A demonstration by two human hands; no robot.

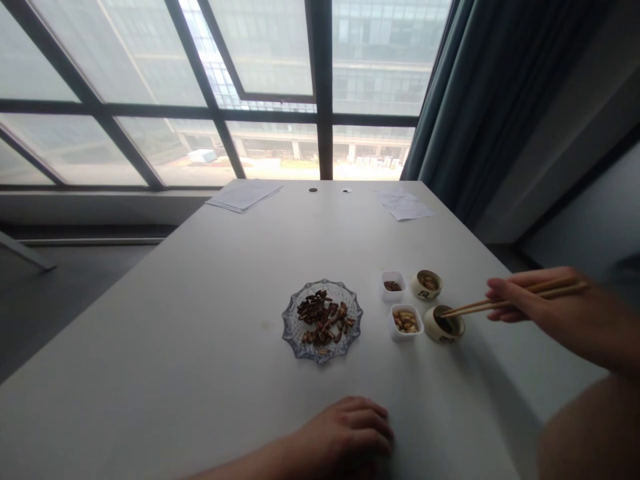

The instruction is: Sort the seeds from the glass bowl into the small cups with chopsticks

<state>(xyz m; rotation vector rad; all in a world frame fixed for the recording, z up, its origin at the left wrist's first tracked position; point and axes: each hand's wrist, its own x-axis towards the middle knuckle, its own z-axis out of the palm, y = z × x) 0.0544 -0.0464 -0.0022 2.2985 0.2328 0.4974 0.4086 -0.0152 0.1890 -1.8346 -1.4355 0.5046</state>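
Observation:
My right hand [545, 300] grips a pair of wooden chopsticks [480, 307]. Their tips reach into the nearer round ceramic cup [444, 333], dark inside. Behind it is a similar cup [427, 285] with brown pieces in it. Left of these stand a square plastic cup [416, 327] of light-brown nuts [404, 321] and another square plastic cup [393, 293] holding small dark pieces. A scalloped glass plate [295, 337] bears mixed dark-brown pieces [320, 313]. In front of the plate, my left hand [350, 430] rests on the table with curled fingers, their undersides hidden.
The white table [200, 320] extends toward large windows [270, 53]. Paper sheets [245, 195] lie at its far left, with more paper [406, 203] at far right. Two small round fittings sit near the far edge. A dark curtain [480, 100] hangs on the right.

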